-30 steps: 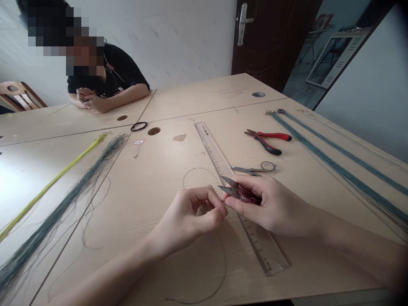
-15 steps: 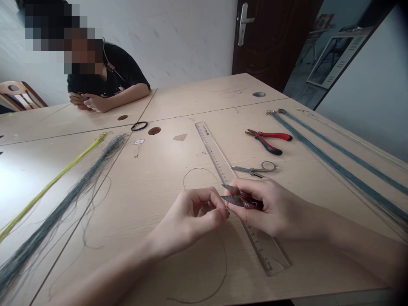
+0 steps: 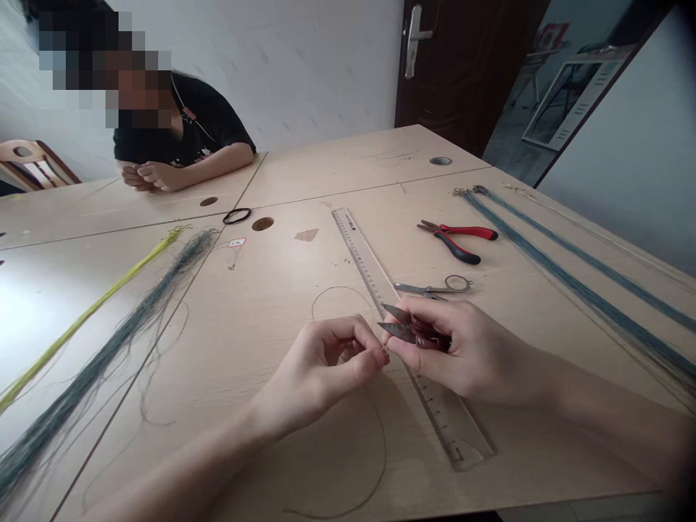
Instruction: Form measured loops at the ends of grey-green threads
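My left hand (image 3: 331,373) pinches a thin cord (image 3: 383,449) close to its small gold-coloured end piece (image 3: 385,351). From the pinch, the cord loops over the table on both sides of the hand. Wrapped in my right hand (image 3: 462,355) is a pair of thread snips (image 3: 405,326), dark blades pointing left and spread apart. The fingertips of both hands nearly meet at the gold piece; whether the right ones also grip it I cannot tell. Beneath the right hand runs a clear ruler (image 3: 364,254). Small folding scissors (image 3: 435,287) lie just beyond that hand.
Red-and-black pliers (image 3: 457,235) lie farther right. Blue-grey cord bundles (image 3: 565,275) stretch along the right edge; a yellow bundle (image 3: 98,312) and a blue-grey bundle (image 3: 125,330) lie at left. A black ring band (image 3: 238,216) sits near a table hole (image 3: 263,224). A person (image 3: 185,145) leans on the far side.
My right hand and the snips have shifted slightly up, and the blades are a little wider apart. My left hand keeps its pinch. Across the table, the person's hands have moved slightly.
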`<state>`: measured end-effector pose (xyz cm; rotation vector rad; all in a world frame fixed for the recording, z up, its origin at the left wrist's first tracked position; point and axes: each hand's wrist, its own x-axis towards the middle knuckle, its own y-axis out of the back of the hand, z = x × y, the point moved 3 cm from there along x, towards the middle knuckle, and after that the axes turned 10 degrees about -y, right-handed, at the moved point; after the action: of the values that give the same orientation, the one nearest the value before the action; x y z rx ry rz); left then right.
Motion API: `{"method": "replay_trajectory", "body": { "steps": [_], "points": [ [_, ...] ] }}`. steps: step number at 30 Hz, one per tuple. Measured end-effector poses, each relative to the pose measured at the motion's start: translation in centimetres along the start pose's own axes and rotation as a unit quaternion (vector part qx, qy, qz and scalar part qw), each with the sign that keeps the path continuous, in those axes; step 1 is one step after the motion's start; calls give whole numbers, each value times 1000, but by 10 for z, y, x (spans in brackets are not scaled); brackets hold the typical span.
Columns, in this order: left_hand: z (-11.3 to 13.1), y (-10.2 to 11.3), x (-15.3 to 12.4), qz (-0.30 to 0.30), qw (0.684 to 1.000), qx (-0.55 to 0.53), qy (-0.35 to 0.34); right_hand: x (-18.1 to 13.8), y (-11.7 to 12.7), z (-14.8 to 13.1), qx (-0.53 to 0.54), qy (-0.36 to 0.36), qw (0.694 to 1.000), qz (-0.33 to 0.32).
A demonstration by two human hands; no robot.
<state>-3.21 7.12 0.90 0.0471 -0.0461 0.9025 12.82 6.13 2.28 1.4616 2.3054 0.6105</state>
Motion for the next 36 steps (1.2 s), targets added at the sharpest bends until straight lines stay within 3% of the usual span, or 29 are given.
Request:
{"method": "replay_trajectory", "body": {
  "steps": [4,10,17,36],
  "points": [
    [1,5,-1,73,996,0,-58,-2,2,-5,14,-49,999,-6],
    [6,10,-3,166,971,77,-152,-3,-4,-8,-7,-89,994,-67],
    [10,8,-3,172,960,118,-185,-3,-9,-9,-15,-105,989,-102],
    [11,7,-6,143,963,137,-184,-3,-11,-9,-21,-107,988,-105]
  ]
}}
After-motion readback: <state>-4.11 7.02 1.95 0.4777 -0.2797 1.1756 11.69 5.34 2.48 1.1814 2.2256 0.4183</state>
